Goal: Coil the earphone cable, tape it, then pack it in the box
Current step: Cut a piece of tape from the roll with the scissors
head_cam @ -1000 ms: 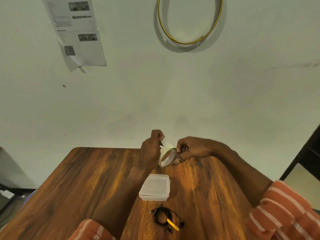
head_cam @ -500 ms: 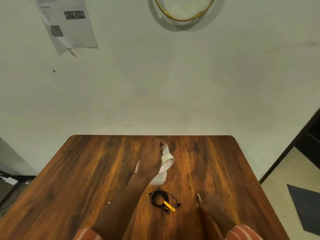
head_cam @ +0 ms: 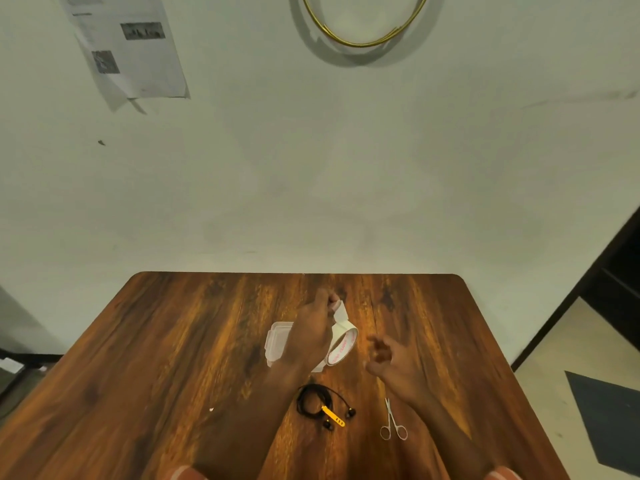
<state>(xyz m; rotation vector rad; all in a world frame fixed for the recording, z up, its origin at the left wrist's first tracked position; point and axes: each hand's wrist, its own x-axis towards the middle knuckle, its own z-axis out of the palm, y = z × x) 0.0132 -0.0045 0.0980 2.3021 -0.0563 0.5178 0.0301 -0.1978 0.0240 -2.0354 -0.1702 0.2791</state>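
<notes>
The black earphone cable (head_cam: 317,400) lies coiled on the wooden table (head_cam: 173,358), with an orange piece at its near right side. My left hand (head_cam: 313,332) is raised above the clear plastic box (head_cam: 277,342) and pinches the peeled end of a white tape roll (head_cam: 343,344), which hangs from it. My right hand (head_cam: 389,362) hovers empty just right of the roll, fingers loosely curled and apart. Small scissors (head_cam: 392,424) lie on the table near my right forearm.
The table's far edge meets a pale wall. A paper sheet (head_cam: 128,46) and a gold hoop (head_cam: 363,22) hang on that wall. Dark furniture (head_cam: 616,278) stands at the right, past the table's edge.
My right hand let go of the roll, dropped to the scissors, left them on the table and rose toward the roll again. The left hand kept the tape end, lowering over the box.
</notes>
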